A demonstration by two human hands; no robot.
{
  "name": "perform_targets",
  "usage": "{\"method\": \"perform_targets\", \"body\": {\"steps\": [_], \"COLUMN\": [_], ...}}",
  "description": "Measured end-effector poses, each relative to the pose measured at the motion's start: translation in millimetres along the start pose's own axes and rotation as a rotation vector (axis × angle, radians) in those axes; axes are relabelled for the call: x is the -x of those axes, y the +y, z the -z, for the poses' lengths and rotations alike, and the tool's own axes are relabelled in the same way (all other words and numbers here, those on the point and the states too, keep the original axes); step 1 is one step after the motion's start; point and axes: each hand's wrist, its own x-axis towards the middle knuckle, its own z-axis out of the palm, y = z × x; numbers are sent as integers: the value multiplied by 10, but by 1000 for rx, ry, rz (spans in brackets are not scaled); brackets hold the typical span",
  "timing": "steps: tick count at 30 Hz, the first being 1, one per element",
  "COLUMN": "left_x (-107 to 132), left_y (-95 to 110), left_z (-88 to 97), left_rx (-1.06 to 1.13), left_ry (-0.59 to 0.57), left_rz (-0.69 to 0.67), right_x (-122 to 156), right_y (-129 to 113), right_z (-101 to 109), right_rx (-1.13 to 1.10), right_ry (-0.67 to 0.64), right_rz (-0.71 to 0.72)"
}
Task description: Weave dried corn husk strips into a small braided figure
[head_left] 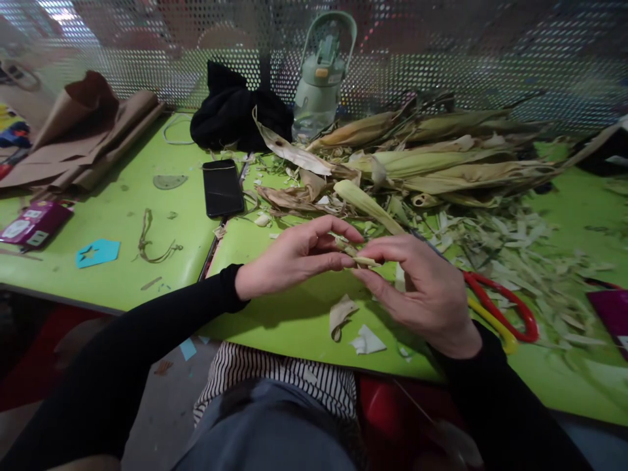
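Note:
A small pale piece of corn husk (pixel 366 261) is pinched between the fingertips of my left hand (pixel 304 252) and my right hand (pixel 419 281), above the green table. Both hands are closed on it, and part of it is hidden by the fingers. Just beyond them a strip of light green husk (pixel 367 206) slants toward the pile of dried corn husks (pixel 441 163). Scissors with red and yellow handles (pixel 507 304) lie by my right wrist, partly covered. Two husk scraps, one tan (pixel 342 314) and one whitish (pixel 367 341), rest below my hands.
Shredded husk (pixel 534 261) covers the right side. Behind stand a green water bottle (pixel 321 85) and a black cloth bundle (pixel 240 114) against a perforated metal screen (pixel 441 52). On the left lie a phone (pixel 223 188), brown paper (pixel 93 131), a blue tag (pixel 98 253) and a purple packet (pixel 34 224).

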Motion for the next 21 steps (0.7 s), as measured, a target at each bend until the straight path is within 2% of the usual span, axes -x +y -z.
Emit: {"method": "perform_targets", "body": {"steps": [5,12,16,21], "left_x": [5,24,43,66], "left_y": [-42,-42,-24,38], "left_z": [14,-1,-13,-38], "left_rx": [-36,-178,-292,-230], "left_ry": [-37,-43,-24,-63], "left_rz": [-28,-170,-180,-157], "right_x": [12,121,57,-73], "right_y": [34,11,-15,-49], "right_z": [37,-3,57,142], "right_rx": [-71,-200,-307,-335], "right_ry": [-16,67,-35,-219], "right_rz": [-7,-282,-379,-426]}}
